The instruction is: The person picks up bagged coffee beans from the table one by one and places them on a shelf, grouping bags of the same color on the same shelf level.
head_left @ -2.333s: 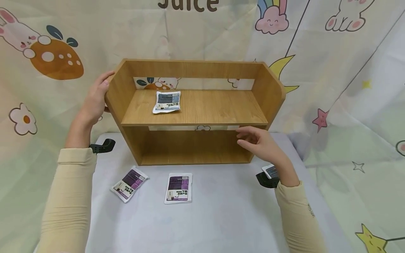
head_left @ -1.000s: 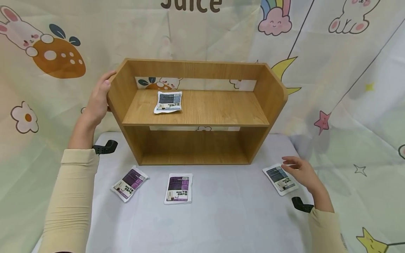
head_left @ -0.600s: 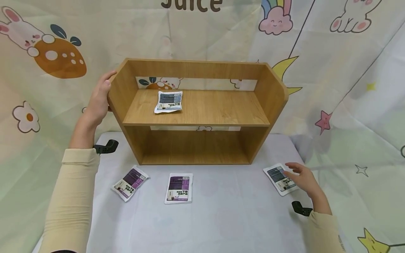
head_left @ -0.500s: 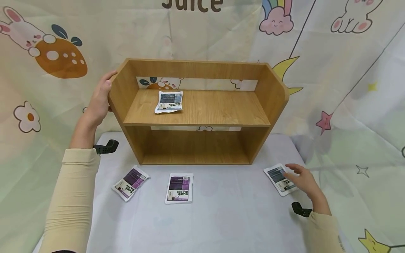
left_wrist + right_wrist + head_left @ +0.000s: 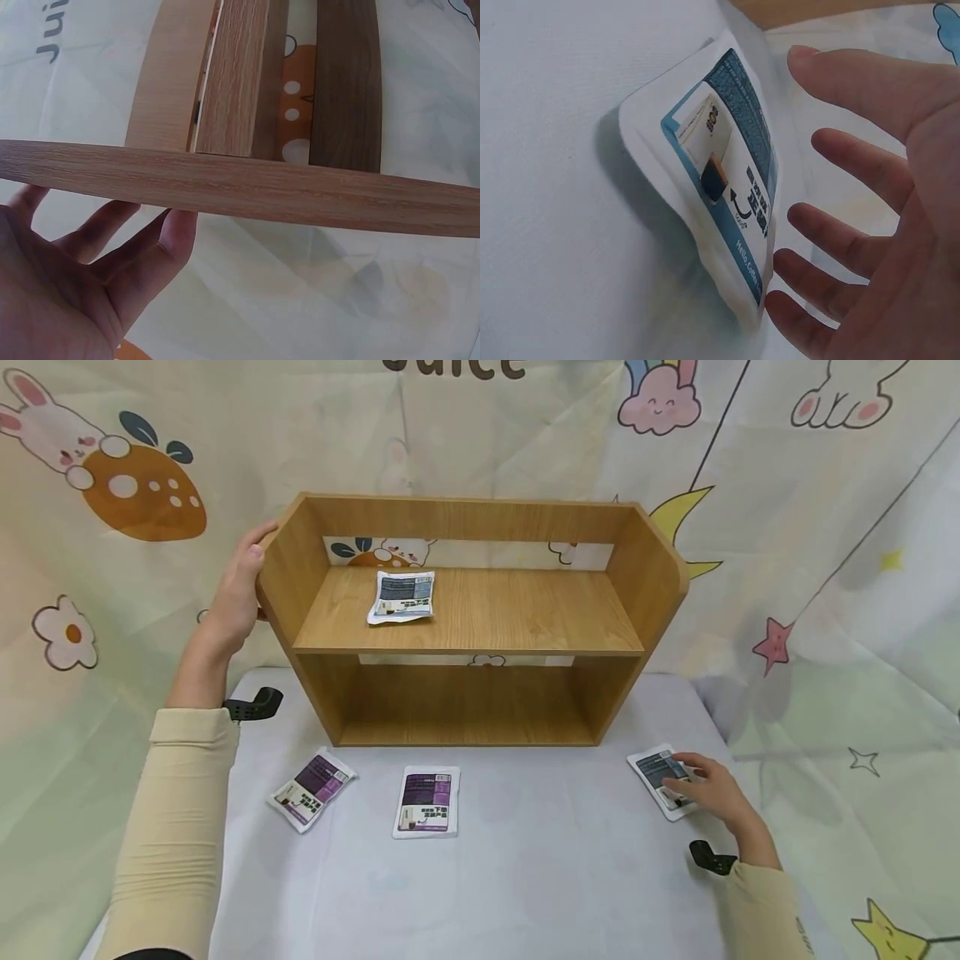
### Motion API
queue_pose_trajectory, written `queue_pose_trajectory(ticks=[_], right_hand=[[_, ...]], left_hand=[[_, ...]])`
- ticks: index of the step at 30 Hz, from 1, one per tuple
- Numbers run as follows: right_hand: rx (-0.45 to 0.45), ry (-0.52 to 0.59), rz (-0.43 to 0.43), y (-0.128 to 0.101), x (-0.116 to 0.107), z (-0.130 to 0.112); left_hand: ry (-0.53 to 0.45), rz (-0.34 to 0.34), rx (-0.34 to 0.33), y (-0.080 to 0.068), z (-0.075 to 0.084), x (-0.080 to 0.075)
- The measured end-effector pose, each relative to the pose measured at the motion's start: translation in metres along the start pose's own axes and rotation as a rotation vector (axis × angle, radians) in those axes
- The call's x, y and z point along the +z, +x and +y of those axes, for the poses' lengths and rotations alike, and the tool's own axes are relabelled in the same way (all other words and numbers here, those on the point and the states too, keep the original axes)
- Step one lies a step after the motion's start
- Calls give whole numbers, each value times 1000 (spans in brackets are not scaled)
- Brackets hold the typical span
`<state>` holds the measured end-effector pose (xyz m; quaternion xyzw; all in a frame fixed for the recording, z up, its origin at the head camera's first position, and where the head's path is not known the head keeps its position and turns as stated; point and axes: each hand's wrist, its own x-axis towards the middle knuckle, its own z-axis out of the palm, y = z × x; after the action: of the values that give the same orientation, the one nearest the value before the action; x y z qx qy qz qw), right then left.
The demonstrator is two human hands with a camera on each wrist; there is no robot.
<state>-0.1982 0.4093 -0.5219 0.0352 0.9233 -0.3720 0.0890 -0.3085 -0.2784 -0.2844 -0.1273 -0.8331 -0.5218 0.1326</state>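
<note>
**Right hand at the blue packet, left hand on the shelf**

Your right hand [image 5: 708,787] is down at the right side of the white table [image 5: 525,877], right over the blue-and-white packet [image 5: 660,774]. In the right wrist view the fingers [image 5: 855,150] are straight and spread apart, palm facing the packet [image 5: 727,195]. One edge of the packet looks lifted off the cloth there, with your lower fingertips right at its near edge. I can't tell if they're actually touching it, and nothing is curled around it.

Your left hand [image 5: 236,589] is flat against the outer left side panel of the wooden shelf unit [image 5: 480,618]. The left wrist view shows the fingers [image 5: 142,255] straight and close together behind the panel's edge, not wrapped around it.

The shelf unit stands at the back of the table. On its upper board, toward the left, there's another blue packet on the shelf [image 5: 402,597] lying flat. In front of the unit, two purple packets lie on the cloth: a tilted purple packet [image 5: 311,787] on the left and a straight purple packet [image 5: 426,801] near the middle, both well apart from your hands.

Cartoon-print curtain [image 5: 825,568] hangs behind everything.
</note>
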Motion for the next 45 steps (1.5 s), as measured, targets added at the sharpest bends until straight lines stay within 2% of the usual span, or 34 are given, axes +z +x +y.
queue_pose_trajectory(ticks=[8,14,21,26,30,35,39,45], right_hand=[[15,-28,4,0,4,6],[-18,-46,26,-1,7,7],[-37,-68,46,-2,15,6],[-10,-10,29,-2,19,7],[-28,42,57,-3,22,3],[-59,85,101,-4,22,-8],[-69,116,102,-8,21,-23],[-86,84,102,-17,16,-49]], left_hand=[[-5,2,3,-1,0,0],[-8,8,26,0,0,0],[-5,9,23,-1,-2,-2],[-14,3,19,0,-2,-1],[-21,-1,24,0,-1,-1],[-23,6,28,0,0,-2],[-14,7,26,0,0,-2],[-15,8,26,0,-1,-1]])
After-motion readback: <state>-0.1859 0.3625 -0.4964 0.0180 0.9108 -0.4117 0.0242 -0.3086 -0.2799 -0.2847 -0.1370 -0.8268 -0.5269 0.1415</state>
